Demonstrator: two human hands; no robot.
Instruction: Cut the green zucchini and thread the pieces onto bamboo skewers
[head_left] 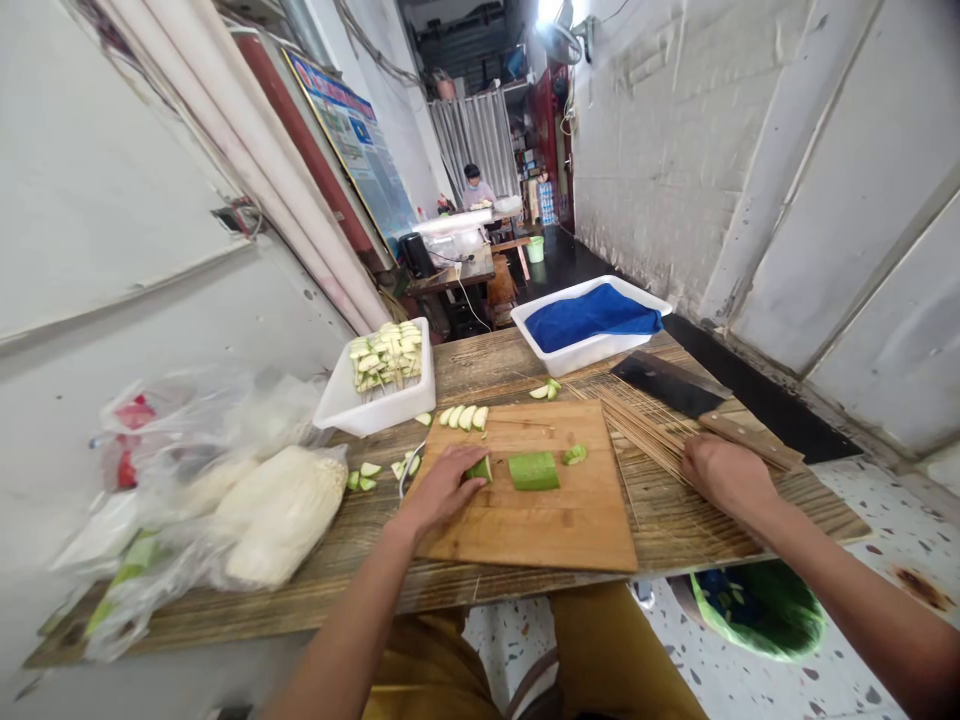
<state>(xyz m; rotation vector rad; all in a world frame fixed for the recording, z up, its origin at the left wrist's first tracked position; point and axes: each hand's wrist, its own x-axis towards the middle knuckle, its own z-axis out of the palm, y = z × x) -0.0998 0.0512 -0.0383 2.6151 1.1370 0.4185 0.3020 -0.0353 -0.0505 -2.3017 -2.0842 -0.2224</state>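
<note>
My left hand (442,485) rests on the wooden cutting board (555,520), its fingers closed on a small green cucumber piece (481,468). A larger cucumber chunk (533,470) lies just to the right of it, with a small bit (575,454) beyond. My right hand (724,472) lies on the table at the pile of bamboo skewers (641,425), beside the wooden handle of a cleaver (686,390); its fingers are hidden. Cut cucumber slices (463,416) sit at the board's far edge.
A white tray (375,405) holds skewered cucumber slices at the back left. Another white tray (592,345) holds a blue cloth. Plastic bags with enoki mushrooms (277,510) lie on the left. A green-lined bin (757,605) stands below the table's right end. A person sits far down the corridor.
</note>
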